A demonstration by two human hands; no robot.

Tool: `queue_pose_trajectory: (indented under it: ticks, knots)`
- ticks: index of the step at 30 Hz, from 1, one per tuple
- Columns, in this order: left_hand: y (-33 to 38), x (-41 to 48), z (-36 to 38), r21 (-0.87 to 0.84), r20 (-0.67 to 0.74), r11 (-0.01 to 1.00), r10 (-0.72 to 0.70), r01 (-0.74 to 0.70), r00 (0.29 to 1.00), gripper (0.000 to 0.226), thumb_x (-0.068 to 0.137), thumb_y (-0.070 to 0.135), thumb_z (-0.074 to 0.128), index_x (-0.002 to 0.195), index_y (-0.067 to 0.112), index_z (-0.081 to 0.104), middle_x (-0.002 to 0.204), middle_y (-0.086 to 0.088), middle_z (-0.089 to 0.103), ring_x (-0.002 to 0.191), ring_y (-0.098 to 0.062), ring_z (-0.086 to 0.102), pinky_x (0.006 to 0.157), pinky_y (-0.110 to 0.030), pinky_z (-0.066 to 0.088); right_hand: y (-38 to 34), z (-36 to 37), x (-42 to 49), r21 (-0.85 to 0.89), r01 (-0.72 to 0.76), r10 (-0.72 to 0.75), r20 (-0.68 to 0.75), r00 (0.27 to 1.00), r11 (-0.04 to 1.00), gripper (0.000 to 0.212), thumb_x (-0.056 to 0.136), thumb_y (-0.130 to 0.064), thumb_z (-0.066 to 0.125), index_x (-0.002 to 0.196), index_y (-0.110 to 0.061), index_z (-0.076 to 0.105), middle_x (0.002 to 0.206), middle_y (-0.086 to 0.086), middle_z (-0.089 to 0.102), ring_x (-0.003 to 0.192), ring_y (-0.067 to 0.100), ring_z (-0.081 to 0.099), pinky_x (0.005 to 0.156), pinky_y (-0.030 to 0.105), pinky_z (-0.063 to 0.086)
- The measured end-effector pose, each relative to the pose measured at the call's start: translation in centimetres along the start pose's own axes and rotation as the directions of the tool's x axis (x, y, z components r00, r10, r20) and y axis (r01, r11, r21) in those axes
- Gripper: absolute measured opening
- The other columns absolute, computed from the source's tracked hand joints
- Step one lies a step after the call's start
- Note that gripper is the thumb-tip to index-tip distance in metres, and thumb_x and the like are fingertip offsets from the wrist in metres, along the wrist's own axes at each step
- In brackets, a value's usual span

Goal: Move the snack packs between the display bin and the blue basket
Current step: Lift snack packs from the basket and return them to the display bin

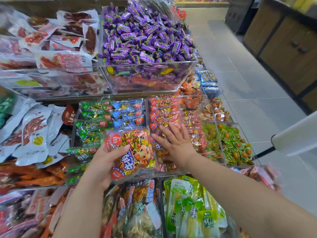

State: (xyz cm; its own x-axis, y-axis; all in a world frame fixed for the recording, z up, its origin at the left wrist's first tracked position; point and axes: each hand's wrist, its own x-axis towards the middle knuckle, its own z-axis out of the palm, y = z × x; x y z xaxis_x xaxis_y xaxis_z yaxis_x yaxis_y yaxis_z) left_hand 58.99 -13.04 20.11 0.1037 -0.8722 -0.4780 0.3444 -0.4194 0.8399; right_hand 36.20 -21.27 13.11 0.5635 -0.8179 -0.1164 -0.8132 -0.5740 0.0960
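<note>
One red snack pack (132, 150) sits in my left hand (103, 162), thumb across its face and fingers curled behind; my right hand (173, 141) lies flat, fingers straight, on the red packs (164, 114) stacked in the display bin (147, 114), holding nothing; the blue basket is out of view. I judge the pack belongs on that stack; I would level the row with the palm, then slide it in edge-first, label up.

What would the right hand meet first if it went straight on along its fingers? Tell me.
Most likely the red snack packs stacked just ahead of the right hand, whose fingers lie straight and spread; whether it already touches the packs beneath it is unclear.
</note>
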Motion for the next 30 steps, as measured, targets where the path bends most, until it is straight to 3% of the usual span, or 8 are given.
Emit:
queue_pose_trajectory:
  ticks: [5,8,13,16,19,22,25,30]
  knots:
    - [0.2,0.0,0.6,0.026,0.011,1.000,-0.008,0.008,1.000,0.067,0.053,0.023,0.079,0.116,0.015,0.057,0.095,-0.013,0.074,0.081,-0.032,0.073,0.058,-0.041,0.058,-2.1,1.1,-0.3,0.044,-0.117,0.116,0.019,0.993,0.992,0.101,0.091,-0.040,0.050,0.125,-0.045,-0.045,0.149,0.001,-0.034,0.121,0.027,-0.053,0.087,0.059,-0.040]
    - [0.0,-0.2,0.9,0.031,0.017,1.000,-0.002,0.002,1.000,0.067,0.052,0.024,0.079,0.116,0.016,0.058,0.096,-0.013,0.074,0.083,-0.032,0.072,0.061,-0.041,0.058,-0.9,0.9,-1.2,0.118,-0.026,0.014,0.101,0.995,0.993,0.091,0.083,-0.072,0.038,0.136,-0.047,-0.031,0.152,-0.004,-0.030,0.136,0.027,-0.036,0.098,0.057,-0.032]
    - [-0.3,-0.4,1.1,0.031,0.028,1.000,-0.001,0.000,1.000,0.057,0.055,0.023,0.077,0.109,0.018,0.060,0.096,-0.012,0.074,0.083,-0.031,0.073,0.063,-0.039,0.058,0.9,-1.0,-2.0,0.354,-0.063,0.108,-0.109,0.988,0.933,0.086,0.081,-0.059,0.058,0.146,-0.044,0.003,0.157,-0.003,-0.008,0.143,0.024,-0.010,0.115,0.055,-0.006]
    - [-0.3,-0.4,0.9,0.022,0.020,1.000,0.005,-0.005,1.000,0.058,0.056,0.023,0.078,0.110,0.019,0.060,0.097,-0.012,0.074,0.084,-0.032,0.072,0.064,-0.041,0.058,0.0,-0.9,-2.4,0.690,-0.373,0.470,0.055,0.881,0.620,0.122,0.064,-0.060,0.075,0.143,-0.042,-0.017,0.152,-0.004,-0.020,0.144,0.024,-0.009,0.115,0.047,0.004]
    - [-0.3,-0.4,0.7,0.018,0.015,1.000,0.016,-0.016,1.000,0.060,0.055,0.023,0.078,0.113,0.020,0.059,0.098,-0.012,0.074,0.085,-0.032,0.072,0.063,-0.041,0.059,-0.6,-0.4,-2.7,0.847,-0.378,0.469,0.179,0.865,0.374,0.135,0.056,-0.062,0.078,0.141,-0.040,-0.025,0.154,-0.010,-0.018,0.145,0.019,-0.001,0.114,0.043,0.017]
    - [-0.2,-0.4,0.4,0.025,0.009,0.999,0.023,-0.023,1.000,0.063,0.055,0.024,0.079,0.115,0.019,0.059,0.098,-0.012,0.074,0.085,-0.031,0.072,0.062,-0.040,0.059,0.4,-1.3,-2.0,0.809,-0.237,0.466,-0.051,0.883,0.538,0.131,0.053,-0.070,0.074,0.142,-0.043,-0.018,0.154,-0.014,-0.013,0.144,0.014,-0.006,0.115,0.040,0.008]
    - [-0.1,-0.4,0.4,0.016,-0.001,1.000,0.019,-0.019,1.000,0.059,0.057,0.020,0.076,0.113,0.016,0.059,0.095,-0.013,0.074,0.080,-0.030,0.073,0.059,-0.039,0.058,1.8,-2.9,-0.1,0.490,-0.166,0.291,-0.191,0.937,0.856,0.128,0.055,-0.081,0.061,0.143,-0.040,-0.022,0.156,-0.008,-0.020,0.141,0.015,-0.025,0.113,0.045,-0.011]
    - [0.1,-0.4,0.7,0.026,-0.004,1.000,0.007,-0.007,1.000,0.056,0.057,0.019,0.076,0.111,0.018,0.058,0.093,-0.011,0.075,0.078,-0.029,0.073,0.055,-0.038,0.058,2.0,-4.1,2.6,0.272,-0.047,0.053,-0.014,0.998,0.961,0.117,0.064,-0.083,0.050,0.151,-0.025,-0.003,0.159,-0.004,0.001,0.146,0.019,-0.006,0.115,0.046,-0.009]
